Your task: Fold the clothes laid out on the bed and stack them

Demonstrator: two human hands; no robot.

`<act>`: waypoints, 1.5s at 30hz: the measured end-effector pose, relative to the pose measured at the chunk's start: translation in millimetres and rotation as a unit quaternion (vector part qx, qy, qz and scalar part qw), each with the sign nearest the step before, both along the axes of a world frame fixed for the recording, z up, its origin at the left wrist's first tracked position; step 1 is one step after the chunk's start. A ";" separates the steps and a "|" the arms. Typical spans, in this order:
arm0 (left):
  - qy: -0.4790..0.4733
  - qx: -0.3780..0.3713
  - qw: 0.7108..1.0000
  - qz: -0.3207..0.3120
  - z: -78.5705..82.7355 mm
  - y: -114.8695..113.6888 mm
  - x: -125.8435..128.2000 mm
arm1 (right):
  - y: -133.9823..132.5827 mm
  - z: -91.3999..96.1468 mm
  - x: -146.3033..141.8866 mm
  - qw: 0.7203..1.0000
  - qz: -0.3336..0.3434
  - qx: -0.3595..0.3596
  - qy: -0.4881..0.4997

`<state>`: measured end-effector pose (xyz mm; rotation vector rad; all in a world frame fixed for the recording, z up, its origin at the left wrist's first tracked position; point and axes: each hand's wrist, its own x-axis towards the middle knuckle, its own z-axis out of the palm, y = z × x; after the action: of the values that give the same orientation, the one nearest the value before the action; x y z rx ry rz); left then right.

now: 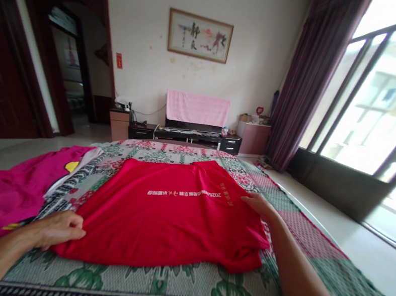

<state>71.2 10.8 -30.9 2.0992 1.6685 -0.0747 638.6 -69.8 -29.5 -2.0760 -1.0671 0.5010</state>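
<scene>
A red T-shirt (155,217) with a line of pale printed lettering lies spread sideways on a patterned bedspread (157,289). Its sleeve end is to the right, where the cloth is wrinkled near the front. At the shirt's near left corner, my left hand (63,227) is closed with curled fingers on the hem. My right hand (259,203) reaches across to the far right edge, its fingers pinched on the cloth by the lettering. The right fingertips are partly hidden by the hand itself.
A bright pink cloth item (23,183) with yellow and white parts lies crumpled at the bed's left. Beyond the bed stand a low black TV cabinet (141,133) and a screen under a pink towel (197,108). A purple curtain (303,85) hangs beside the glass door at right.
</scene>
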 end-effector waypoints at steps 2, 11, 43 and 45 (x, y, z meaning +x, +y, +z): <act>0.008 0.001 1.000 0.002 -0.6 -0.7 1.0 | -3.1 1.5 8.9 0.997 -0.049 -0.024 -0.050; 0.036 0.088 0.994 -0.049 10.7 8.2 -13.4 | -20.5 13.3 1.8 0.972 -0.063 0.018 -0.228; -0.168 0.379 0.854 -0.315 -32.6 -111.4 193.0 | -112.3 48.9 -84.5 0.894 0.224 -0.349 -0.167; -0.167 0.380 0.854 -0.314 -32.9 -111.6 193.2 | -120.3 61.7 -79.5 0.906 0.210 -0.334 -0.157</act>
<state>264.4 -100.8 -63.9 2.9329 0.7881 0.8265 559.1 -190.1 32.2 -2.5788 -1.7390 0.8573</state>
